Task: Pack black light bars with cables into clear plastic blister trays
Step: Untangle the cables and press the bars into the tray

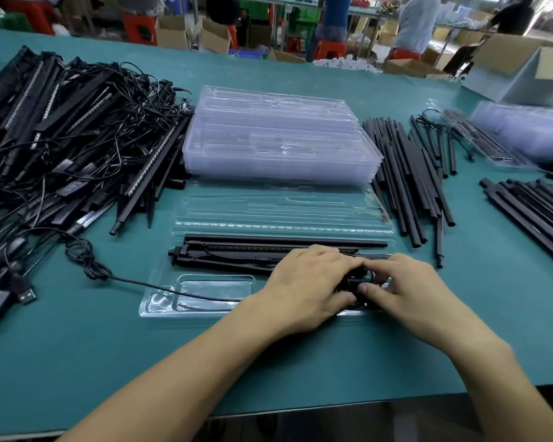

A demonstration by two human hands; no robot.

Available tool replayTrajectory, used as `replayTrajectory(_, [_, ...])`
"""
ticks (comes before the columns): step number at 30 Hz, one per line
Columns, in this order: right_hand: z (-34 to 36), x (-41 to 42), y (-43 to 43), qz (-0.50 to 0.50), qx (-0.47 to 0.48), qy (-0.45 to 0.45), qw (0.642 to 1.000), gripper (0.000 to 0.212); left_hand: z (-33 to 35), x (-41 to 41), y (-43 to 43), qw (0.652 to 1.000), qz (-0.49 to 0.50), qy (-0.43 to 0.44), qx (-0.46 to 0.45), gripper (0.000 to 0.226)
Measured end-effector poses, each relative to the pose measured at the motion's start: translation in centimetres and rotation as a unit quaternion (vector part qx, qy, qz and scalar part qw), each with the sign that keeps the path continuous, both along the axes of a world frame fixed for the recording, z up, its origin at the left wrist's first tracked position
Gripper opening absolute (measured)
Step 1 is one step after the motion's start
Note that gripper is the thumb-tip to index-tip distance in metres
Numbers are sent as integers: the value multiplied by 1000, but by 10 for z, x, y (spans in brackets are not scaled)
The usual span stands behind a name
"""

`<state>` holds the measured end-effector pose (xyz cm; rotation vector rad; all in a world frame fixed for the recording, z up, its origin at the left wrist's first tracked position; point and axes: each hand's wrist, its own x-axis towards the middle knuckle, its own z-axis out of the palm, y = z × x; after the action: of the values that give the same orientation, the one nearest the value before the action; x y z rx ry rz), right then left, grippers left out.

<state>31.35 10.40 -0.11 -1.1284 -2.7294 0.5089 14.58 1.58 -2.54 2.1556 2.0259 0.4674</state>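
Head: two hands (304,282) on one cable (179,293)

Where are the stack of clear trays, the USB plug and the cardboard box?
stack of clear trays (278,138): head view, top tray's middle.
USB plug (29,295): head view, metal end.
cardboard box (505,81): head view, grey side.
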Motion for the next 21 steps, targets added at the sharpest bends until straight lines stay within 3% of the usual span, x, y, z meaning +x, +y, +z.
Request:
replayTrajectory(7, [-7,12,-18,-46,38,-32,998,42,-3,1,-3,1000,-8,14,16,55])
replayTrajectory(13, [13,13,-8,-13,4,-81,997,19,-6,3,-8,996,-23,77,23,56])
replayTrajectory(18, [18,-46,39,-64,39,68,995,19,-7,5,-10,995,-20,92,38,54])
replayTrajectory(21, [10,-92,72,-103,35,-56,992,46,-7,4,-10,996,-16,83,33,54])
